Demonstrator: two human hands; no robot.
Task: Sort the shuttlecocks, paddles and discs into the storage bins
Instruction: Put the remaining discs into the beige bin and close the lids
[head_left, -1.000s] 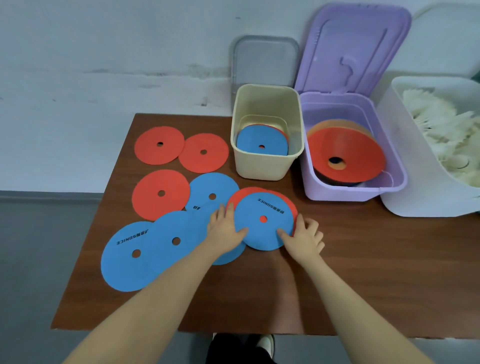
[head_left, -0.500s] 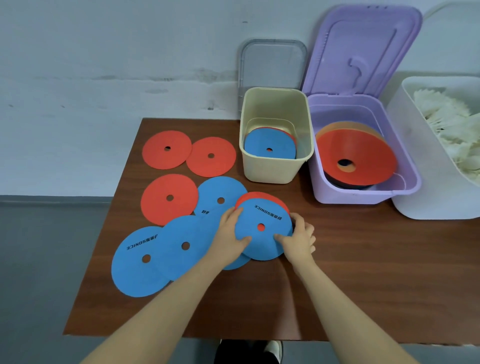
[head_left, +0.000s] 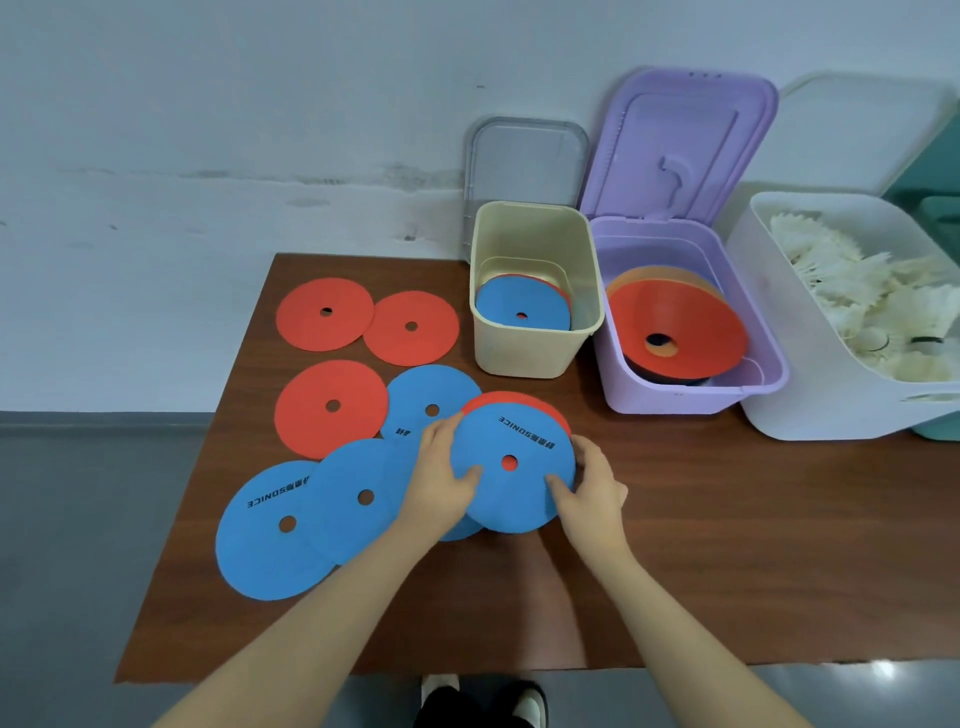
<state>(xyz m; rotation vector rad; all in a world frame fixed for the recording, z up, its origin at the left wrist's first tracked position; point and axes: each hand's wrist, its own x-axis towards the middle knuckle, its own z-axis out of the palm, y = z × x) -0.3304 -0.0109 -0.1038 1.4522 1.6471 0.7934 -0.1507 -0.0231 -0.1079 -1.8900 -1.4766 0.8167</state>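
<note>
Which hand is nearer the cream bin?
Right. The right hand lies below the cream bin; the left hand is farther left of it.

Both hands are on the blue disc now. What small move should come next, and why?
Probably lift the blue disc, with the red disc under it, toward the cream bin. The left hand and right hand grip its opposite edges, and that bin already holds flat blue and red discs.

Blue disc (head_left: 511, 467), cream bin (head_left: 535, 291)
</note>
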